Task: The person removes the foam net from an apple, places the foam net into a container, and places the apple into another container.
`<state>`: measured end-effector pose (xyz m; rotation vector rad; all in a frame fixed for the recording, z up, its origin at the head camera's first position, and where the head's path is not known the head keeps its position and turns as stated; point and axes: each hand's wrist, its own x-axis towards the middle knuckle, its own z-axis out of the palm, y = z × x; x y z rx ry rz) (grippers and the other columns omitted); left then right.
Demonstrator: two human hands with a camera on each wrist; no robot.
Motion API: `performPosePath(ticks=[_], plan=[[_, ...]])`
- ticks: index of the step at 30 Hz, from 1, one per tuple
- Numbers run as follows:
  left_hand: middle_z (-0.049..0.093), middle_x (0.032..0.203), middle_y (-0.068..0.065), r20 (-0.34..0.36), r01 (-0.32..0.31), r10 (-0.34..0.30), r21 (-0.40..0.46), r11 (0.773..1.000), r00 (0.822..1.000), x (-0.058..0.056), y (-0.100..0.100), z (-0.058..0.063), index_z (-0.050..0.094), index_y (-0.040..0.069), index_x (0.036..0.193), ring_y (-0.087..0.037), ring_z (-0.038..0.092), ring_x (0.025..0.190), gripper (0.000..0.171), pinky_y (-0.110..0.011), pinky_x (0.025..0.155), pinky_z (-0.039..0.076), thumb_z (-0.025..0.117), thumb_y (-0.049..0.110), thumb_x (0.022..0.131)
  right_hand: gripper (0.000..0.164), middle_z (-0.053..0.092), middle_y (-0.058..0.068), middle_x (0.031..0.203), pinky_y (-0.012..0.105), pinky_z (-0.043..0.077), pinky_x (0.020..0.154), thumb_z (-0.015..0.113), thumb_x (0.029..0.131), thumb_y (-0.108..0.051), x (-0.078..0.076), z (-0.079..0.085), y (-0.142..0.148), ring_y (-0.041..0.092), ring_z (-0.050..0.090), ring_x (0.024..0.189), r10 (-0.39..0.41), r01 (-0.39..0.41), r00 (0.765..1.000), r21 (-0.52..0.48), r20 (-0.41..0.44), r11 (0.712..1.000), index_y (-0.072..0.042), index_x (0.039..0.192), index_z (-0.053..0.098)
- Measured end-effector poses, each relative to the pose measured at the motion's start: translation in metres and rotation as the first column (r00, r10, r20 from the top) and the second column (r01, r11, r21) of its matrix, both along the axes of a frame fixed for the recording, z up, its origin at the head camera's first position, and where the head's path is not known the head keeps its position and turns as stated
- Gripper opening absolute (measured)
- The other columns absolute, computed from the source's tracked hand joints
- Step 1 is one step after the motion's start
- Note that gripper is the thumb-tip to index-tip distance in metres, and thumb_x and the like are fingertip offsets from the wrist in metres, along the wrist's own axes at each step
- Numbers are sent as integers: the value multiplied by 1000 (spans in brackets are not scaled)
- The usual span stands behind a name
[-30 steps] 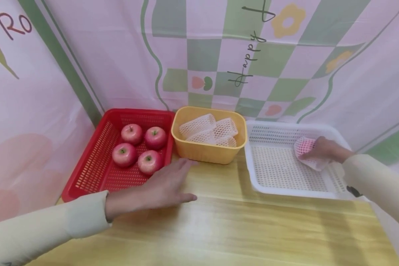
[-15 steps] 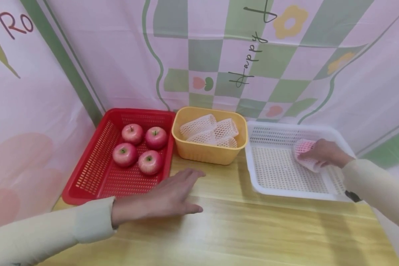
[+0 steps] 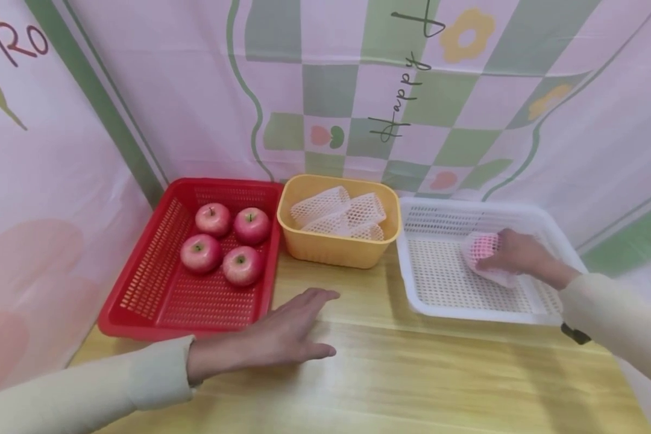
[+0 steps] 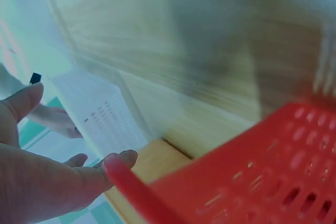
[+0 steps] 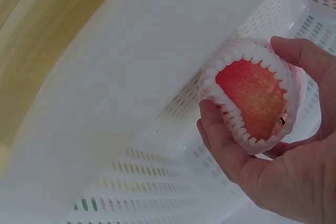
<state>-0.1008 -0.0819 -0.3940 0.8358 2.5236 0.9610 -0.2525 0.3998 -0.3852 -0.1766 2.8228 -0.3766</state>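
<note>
My right hand (image 3: 515, 254) grips an apple (image 5: 254, 98) wrapped in a white foam net sleeve (image 5: 231, 61), inside the white basket (image 3: 420, 307). In the right wrist view, thumb and fingers curl round the sleeve, and bare red skin shows through its open end. My left hand (image 3: 284, 334) hovers over the table in front of the red basket (image 3: 132, 328), fingers extended and holding nothing. Several unwrapped apples (image 3: 241, 265) sit in the red basket. Between the two baskets, a yellow bin (image 3: 336, 250) contains several foam net sleeves (image 3: 320, 205).
The three containers stand in a row along the back of the wooden table (image 3: 385, 380). Behind them hangs a printed cloth (image 3: 331, 90) with a checkered pattern, and more cloth closes off the left and right sides.
My right hand has shifted slightly left within the white basket, carrying the wrapped apple. My left hand has drawn back toward the table's front and a little right, away from the red basket.
</note>
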Motion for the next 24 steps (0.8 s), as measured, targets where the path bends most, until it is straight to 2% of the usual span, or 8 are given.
performPosePath(ticks=[1, 4, 7, 9, 14, 17, 21, 24], plan=[[53, 151, -14, 1, -1, 1, 7, 1000, 1000, 0, 1, -1, 44, 8, 156, -28, 55, 138, 79, -49, 116, 47, 84, 30, 92, 99, 60, 22, 88, 44, 53, 63, 89, 82, -41, 2, 1, -2, 30, 57, 73, 3, -3, 1000, 7, -7, 1000, 18, 142, 38], [53, 152, -14, 11, -6, 5, 27, 1000, 1000, 1, 4, -4, 44, 8, 155, -28, 54, 139, 78, -48, 117, 45, 84, 28, 92, 109, 63, 38, 112, 60, 57, 78, 92, 80, -41, 7, 5, -8, 45, 65, 89, 25, -25, 999, -5, -42, 1000, 14, 153, 31], [52, 152, -14, 27, -14, 13, 46, 999, 1000, 2, 6, -7, 45, 8, 155, -29, 53, 141, 77, -48, 118, 45, 84, 27, 92, 111, 59, 43, 124, 69, 54, 88, 92, 79, -44, 11, 8, -14, 53, 65, 102, 40, -41, 997, -21, -61, 999, 13, 154, 32], [52, 152, -14, 39, -19, 16, 59, 998, 999, 3, 7, -9, 45, 8, 155, -29, 53, 141, 77, -49, 118, 44, 84, 27, 92, 111, 60, 42, 125, 69, 54, 88, 92, 79, -46, 14, 9, -18, 51, 65, 102, 47, -49, 996, -31, -70, 998, 13, 153, 35], [53, 152, -14, 45, -23, 20, 84, 996, 999, 5, 8, -14, 46, 7, 154, -29, 53, 141, 77, -49, 119, 43, 84, 29, 91, 104, 67, 35, 108, 61, 58, 78, 91, 79, -50, 22, 16, -25, 40, 67, 89, 49, -50, 995, -8, -86, 999, 19, 140, 45], [53, 152, -15, 46, -31, 26, 103, 994, 999, 6, 8, -18, 47, 5, 153, -30, 53, 141, 77, -51, 118, 43, 85, 30, 91, 104, 66, 38, 109, 64, 58, 79, 91, 78, -50, 28, 20, -29, 44, 68, 89, 68, -68, 991, 3, -117, 998, 21, 139, 46], [53, 152, -15, 53, -53, 47, 117, 992, 997, 7, 7, -23, 47, 5, 152, -30, 53, 140, 77, -51, 118, 43, 85, 29, 90, 108, 62, 45, 121, 69, 55, 85, 91, 79, -52, 37, 28, -37, 53, 67, 97, 80, -82, 987, -8, -136, 997, 21, 143, 44], [53, 152, -14, 66, -72, 64, 119, 990, 996, 8, 8, -25, 47, 7, 153, -29, 53, 141, 76, -51, 118, 43, 85, 27, 90, 108, 63, 43, 121, 67, 57, 83, 90, 79, -55, 43, 34, -42, 49, 68, 95, 81, -83, 987, -9, -138, 996, 20, 143, 46]])
